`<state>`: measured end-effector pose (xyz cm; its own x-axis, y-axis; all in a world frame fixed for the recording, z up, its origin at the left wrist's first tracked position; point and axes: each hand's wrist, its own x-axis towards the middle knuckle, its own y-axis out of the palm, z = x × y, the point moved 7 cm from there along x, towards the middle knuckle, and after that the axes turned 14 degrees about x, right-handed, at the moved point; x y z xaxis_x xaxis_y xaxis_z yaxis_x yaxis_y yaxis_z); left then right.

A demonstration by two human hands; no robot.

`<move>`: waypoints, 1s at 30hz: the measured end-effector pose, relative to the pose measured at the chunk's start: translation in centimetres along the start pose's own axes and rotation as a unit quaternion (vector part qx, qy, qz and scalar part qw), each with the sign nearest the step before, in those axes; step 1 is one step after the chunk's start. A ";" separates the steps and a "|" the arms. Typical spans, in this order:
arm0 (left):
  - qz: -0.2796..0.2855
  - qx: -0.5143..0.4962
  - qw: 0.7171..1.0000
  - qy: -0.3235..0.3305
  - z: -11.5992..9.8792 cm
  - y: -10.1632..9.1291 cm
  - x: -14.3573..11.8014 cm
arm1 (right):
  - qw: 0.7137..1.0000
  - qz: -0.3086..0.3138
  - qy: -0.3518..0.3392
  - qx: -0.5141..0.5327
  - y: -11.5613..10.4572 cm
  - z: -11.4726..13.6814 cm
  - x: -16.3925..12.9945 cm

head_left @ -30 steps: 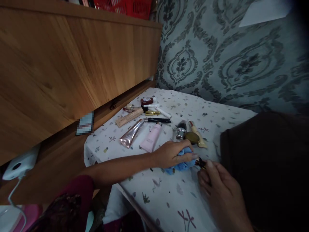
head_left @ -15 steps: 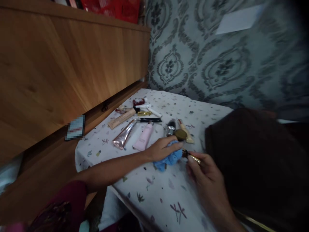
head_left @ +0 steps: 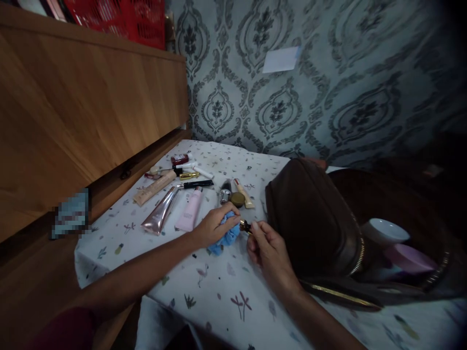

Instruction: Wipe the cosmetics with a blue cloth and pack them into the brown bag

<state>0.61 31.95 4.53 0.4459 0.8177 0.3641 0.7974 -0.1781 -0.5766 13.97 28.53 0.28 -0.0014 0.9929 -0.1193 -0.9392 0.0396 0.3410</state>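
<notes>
Bent over a crumpled blue cloth, my left hand is closed on it above the table. My right hand pinches a small gold-and-black cosmetic tube; its far end meets the cloth, and my fingers hide the rest. Just beyond my hands lie a round olive-coloured item, a silver-and-dark item and a cream tube. Left of these are a pink tube and a shiny rose-gold tube.
An open brown bag stands to the right, with a white round item and a pink one inside. Several cosmetics, including a beige tube and black tube, lie farther back. A wooden cabinet borders the left.
The view has turned right, bringing the bag's opening into sight. Both hands stay together at the cloth, and my right fingers now cover more of the gold-and-black tube.
</notes>
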 end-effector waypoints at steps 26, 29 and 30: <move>0.028 -0.060 0.998 -0.020 0.0 0.4 0.3 | 0.998 0.052 -0.034 -0.008 0.1 0.4 -0.5; 0.049 -0.072 0.995 -0.038 0.4 0.8 0.3 | 0.996 0.049 -0.070 -0.020 -0.1 0.6 -0.5; 0.059 -0.071 0.994 -0.050 0.7 1.0 0.3 | 0.995 0.049 -0.085 -0.030 -0.1 0.7 -0.6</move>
<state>1.29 32.40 3.57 0.5033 0.8354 0.2209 0.7939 -0.3461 -0.5000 14.33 28.03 0.99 -0.0401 0.9966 0.0724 -0.9565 -0.0592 0.2858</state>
